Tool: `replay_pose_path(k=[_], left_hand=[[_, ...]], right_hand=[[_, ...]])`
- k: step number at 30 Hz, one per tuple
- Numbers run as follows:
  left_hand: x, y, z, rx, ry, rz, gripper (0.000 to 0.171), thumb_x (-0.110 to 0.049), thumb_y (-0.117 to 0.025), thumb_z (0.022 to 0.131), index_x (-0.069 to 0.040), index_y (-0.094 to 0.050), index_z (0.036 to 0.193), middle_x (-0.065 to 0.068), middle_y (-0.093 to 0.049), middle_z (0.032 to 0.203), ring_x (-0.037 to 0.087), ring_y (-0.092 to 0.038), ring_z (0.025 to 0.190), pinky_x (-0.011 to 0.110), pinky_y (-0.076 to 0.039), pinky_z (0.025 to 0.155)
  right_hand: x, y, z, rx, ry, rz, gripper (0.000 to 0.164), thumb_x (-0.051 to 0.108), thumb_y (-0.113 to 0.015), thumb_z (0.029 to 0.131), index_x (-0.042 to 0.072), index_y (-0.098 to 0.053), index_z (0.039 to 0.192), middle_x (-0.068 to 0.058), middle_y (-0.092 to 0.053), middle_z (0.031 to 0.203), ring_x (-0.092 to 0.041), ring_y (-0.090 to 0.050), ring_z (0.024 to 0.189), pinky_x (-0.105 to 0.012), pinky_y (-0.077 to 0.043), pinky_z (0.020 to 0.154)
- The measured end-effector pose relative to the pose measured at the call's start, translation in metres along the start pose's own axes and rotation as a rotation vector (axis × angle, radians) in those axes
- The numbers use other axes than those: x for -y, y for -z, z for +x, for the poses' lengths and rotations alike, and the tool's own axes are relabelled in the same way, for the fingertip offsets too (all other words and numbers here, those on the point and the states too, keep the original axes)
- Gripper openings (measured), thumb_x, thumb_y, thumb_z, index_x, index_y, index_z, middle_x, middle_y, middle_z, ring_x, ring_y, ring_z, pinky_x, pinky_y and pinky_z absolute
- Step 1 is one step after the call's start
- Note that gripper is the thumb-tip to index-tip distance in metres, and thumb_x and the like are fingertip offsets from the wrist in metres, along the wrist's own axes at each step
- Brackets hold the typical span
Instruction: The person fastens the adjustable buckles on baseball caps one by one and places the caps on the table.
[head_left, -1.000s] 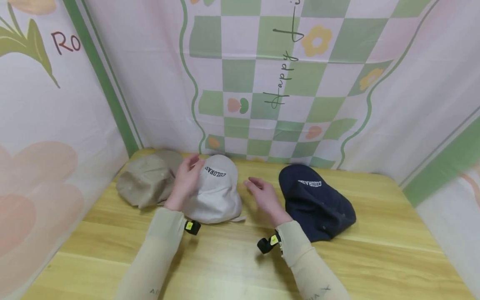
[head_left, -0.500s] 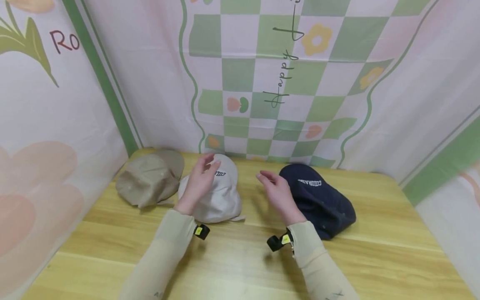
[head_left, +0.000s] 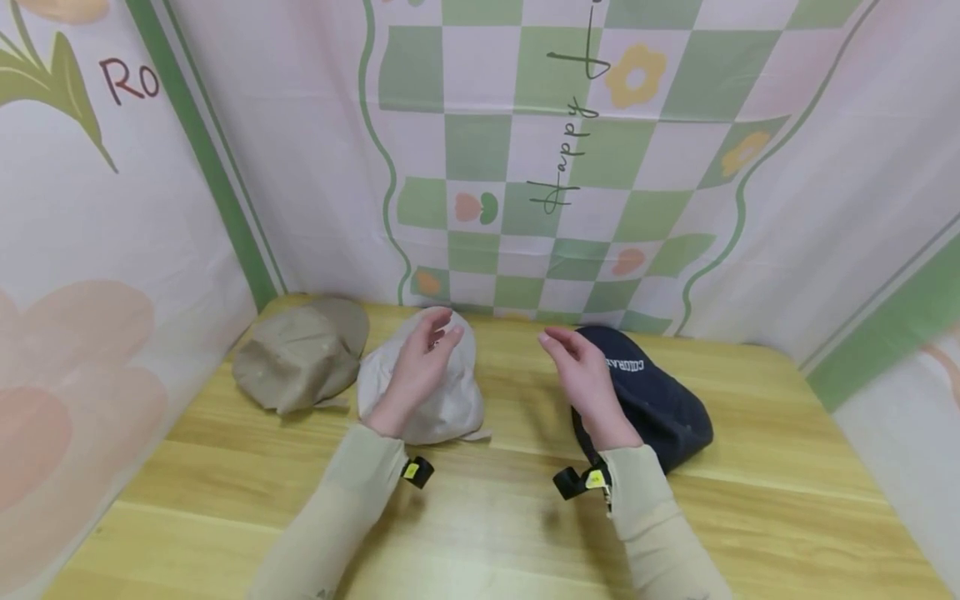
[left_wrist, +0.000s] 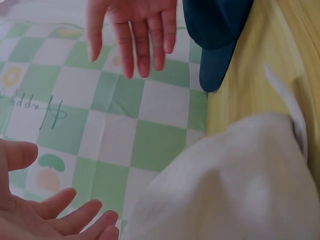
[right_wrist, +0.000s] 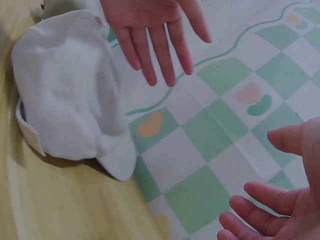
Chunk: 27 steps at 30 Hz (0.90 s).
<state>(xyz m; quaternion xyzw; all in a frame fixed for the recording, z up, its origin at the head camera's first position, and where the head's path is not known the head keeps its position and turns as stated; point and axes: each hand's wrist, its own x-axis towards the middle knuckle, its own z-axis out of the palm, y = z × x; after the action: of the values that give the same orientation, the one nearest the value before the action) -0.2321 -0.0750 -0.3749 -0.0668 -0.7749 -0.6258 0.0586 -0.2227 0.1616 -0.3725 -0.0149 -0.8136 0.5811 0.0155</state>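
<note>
Three baseball caps lie in a row on the wooden table [head_left: 480, 517]. My left hand [head_left: 422, 367] hovers over the off-white cap [head_left: 457, 404], covering most of its lettering in the head view. Over the left part of the navy cap [head_left: 667, 412] is my right hand [head_left: 585, 375], hiding some of its white lettering. Both hands hold nothing, and their relaxed fingers are spread apart in the wrist views. The palms face each other across a gap. A khaki cap [head_left: 292, 358] sits at the far left, away from both hands.
Behind the table hangs a cloth with a green-and-white check [head_left: 540, 167] and writing on it. A second printed cloth [head_left: 112, 250] borders the left side. Each wrist wears a small black camera [head_left: 573, 482].
Both hands have moved to the right. The left has gone from between the khaki and off-white caps to over the off-white one; the right has come over the navy cap. The caps stay put.
</note>
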Motion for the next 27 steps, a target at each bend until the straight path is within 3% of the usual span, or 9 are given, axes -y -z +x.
replay_pose_path(k=[15, 27], left_hand=[[-0.003, -0.024, -0.009, 0.025, -0.047, -0.131, 0.043, -0.017, -0.059, 0.104, -0.001, -0.052, 0.143, 0.017, -0.053, 0.145, 0.032, -0.056, 0.125, 0.043, -0.046, 0.106], [0.002, -0.041, -0.018, 0.113, -0.045, -0.104, 0.044, -0.019, -0.060, 0.104, -0.005, -0.051, 0.144, 0.016, -0.052, 0.145, 0.031, -0.058, 0.121, 0.042, -0.051, 0.100]], right_hand=[[0.001, 0.038, -0.003, -0.067, 0.017, -0.014, 0.062, 0.050, -0.056, 0.103, 0.006, -0.052, 0.147, -0.011, -0.048, 0.151, -0.027, -0.043, 0.138, -0.045, -0.033, 0.115], [-0.002, 0.069, -0.007, -0.138, -0.006, -0.026, 0.068, 0.053, -0.053, 0.103, 0.006, -0.048, 0.151, -0.013, -0.044, 0.154, -0.031, -0.039, 0.141, -0.049, -0.031, 0.115]])
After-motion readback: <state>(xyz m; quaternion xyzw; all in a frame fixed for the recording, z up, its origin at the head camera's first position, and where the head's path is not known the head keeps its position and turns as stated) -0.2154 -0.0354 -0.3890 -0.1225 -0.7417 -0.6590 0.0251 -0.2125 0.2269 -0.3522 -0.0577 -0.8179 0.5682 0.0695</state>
